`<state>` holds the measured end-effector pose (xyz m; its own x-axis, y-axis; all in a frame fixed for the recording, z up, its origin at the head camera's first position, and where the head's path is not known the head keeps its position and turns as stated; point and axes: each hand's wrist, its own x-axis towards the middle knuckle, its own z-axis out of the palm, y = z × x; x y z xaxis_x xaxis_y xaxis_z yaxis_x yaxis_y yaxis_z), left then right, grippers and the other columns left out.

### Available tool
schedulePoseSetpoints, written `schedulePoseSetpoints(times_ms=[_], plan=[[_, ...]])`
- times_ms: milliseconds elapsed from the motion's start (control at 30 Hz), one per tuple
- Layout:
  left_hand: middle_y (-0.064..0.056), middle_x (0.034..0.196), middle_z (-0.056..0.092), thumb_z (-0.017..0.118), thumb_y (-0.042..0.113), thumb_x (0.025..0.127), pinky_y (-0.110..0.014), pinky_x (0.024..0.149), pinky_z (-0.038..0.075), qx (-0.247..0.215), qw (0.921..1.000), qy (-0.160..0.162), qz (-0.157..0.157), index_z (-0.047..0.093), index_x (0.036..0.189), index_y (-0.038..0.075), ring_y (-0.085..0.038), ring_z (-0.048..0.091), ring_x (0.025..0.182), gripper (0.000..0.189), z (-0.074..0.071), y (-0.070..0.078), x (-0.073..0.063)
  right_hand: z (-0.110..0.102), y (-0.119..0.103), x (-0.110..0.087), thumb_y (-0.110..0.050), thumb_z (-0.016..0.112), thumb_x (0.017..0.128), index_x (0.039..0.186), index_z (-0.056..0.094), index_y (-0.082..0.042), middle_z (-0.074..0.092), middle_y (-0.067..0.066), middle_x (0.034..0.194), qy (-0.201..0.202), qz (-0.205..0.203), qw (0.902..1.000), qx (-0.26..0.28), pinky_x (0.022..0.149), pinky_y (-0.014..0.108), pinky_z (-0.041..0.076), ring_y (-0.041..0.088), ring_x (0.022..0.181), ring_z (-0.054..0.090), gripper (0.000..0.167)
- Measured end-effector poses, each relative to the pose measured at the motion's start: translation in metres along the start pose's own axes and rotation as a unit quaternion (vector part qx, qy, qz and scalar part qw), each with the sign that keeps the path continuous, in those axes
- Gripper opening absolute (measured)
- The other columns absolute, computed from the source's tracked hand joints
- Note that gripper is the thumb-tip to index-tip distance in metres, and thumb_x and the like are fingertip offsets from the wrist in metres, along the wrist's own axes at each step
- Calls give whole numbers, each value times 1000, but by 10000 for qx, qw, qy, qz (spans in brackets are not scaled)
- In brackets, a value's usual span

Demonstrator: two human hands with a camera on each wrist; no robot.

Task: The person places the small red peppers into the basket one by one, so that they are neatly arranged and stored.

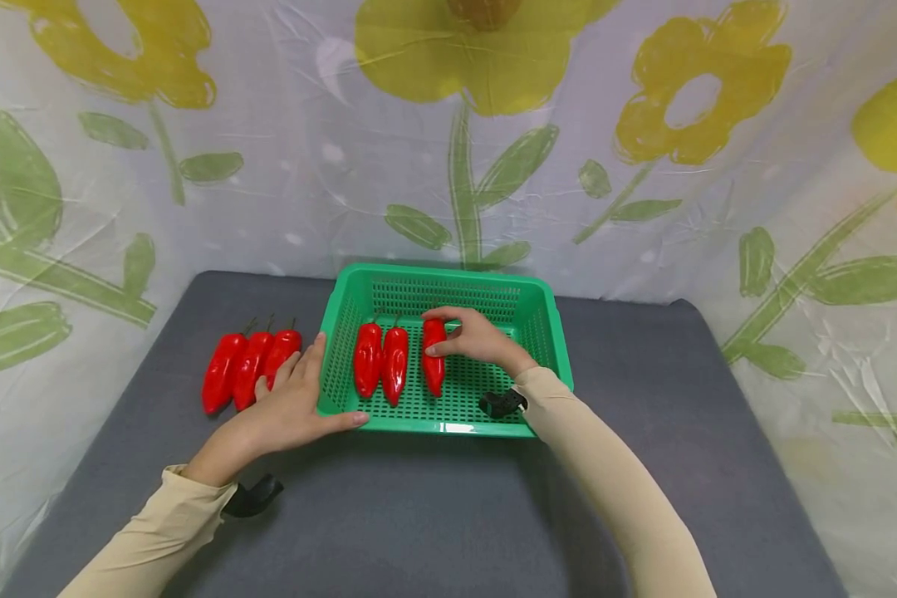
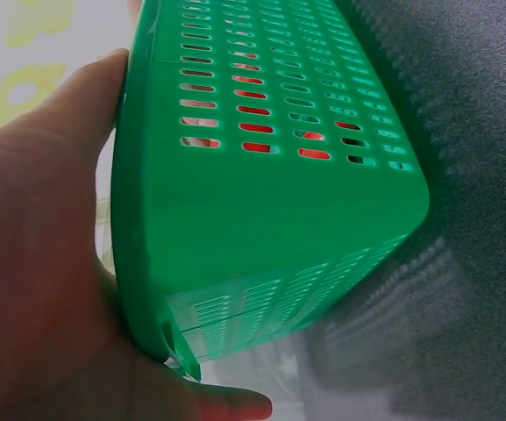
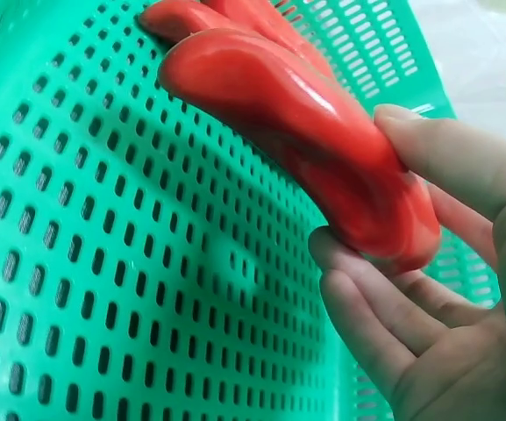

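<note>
Inside a green plastic basket, my right hand pinches a red pepper between thumb and fingers. In the right wrist view this glossy pepper slants over the perforated floor, gripped near one end. Two more red peppers, one at the far left and one beside it, lie in the basket's left half, stems toward the back. My left hand rests on the basket's front left corner, fingers spread along the left side and thumb along the front rim.
Three red peppers lie side by side on the grey table, left of the basket; the left hand's fingers partly overlap the nearest one. Behind the table hangs a white curtain printed with yellow flowers. A black strap hangs from the left wrist.
</note>
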<state>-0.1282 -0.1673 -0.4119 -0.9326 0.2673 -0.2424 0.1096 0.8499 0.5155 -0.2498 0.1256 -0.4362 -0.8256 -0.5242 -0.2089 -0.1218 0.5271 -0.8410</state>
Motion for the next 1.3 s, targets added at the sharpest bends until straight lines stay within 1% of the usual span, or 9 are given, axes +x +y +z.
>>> schedulePoseSetpoints(times_ms=[100, 200, 400, 567, 967, 1167, 1300], plan=[[-28, 163, 12, 69, 73, 73, -84, 102, 8, 3, 10000, 6, -2, -11, 158, 5, -55, 11, 146, 135, 0, 0, 0, 2, 0, 2, -20, 75, 88, 145, 49, -12, 51, 11, 142, -15, 1, 10000, -24, 85, 34, 58, 22, 92, 71, 63], [-29, 163, 12, 68, 73, 74, -84, 102, 9, -7, 10000, 8, 7, -11, 158, 5, -55, 11, 146, 134, -1, 1, 0, 4, 0, 4, -21, 75, 87, 145, 49, -11, 50, 11, 145, -19, 27, 9999, -150, 85, 35, 57, 26, 101, 68, 64], [-29, 163, 13, 69, 73, 73, -85, 101, 8, -2, 10000, 2, -9, -10, 158, 4, -56, 11, 146, 135, 0, 0, 0, 8, 1, 9, -26, 78, 85, 143, 51, -17, 49, 8, 147, -78, 138, 9985, -526, 90, 40, 55, 33, 119, 59, 65], [-29, 162, 14, 69, 72, 73, -85, 101, 9, 24, 10000, 7, -7, -10, 157, 3, -56, 12, 145, 135, -1, 1, -1, 11, 1, 11, -25, 79, 84, 142, 52, -18, 51, 7, 146, -115, 223, 9984, -515, 93, 41, 54, 31, 127, 54, 64], [-29, 162, 13, 69, 72, 74, -85, 100, 9, -24, 10000, -7, 23, -10, 157, 4, -56, 11, 145, 134, 0, 1, 0, 17, 1, 18, -28, 79, 84, 141, 53, -18, 57, 9, 138, -92, 248, 9960, -854, 90, 40, 53, 27, 124, 54, 64], [-29, 163, 13, 69, 72, 74, -85, 100, 8, -62, 10000, -20, 17, -11, 158, 5, -56, 10, 145, 135, -1, 2, -1, 18, 0, 18, -29, 80, 83, 140, 54, -18, 59, 8, 133, -9, 212, 9942, -1052, 85, 36, 53, 25, 118, 56, 64], [-30, 162, 14, 70, 72, 74, -85, 100, 8, -39, 10000, -11, 23, -11, 157, 4, -57, 11, 145, 134, -1, 2, -1, 19, 0, 18, -29, 80, 83, 139, 55, -17, 60, 8, 131, 36, 204, 9939, -1083, 83, 35, 53, 25, 116, 56, 63]])
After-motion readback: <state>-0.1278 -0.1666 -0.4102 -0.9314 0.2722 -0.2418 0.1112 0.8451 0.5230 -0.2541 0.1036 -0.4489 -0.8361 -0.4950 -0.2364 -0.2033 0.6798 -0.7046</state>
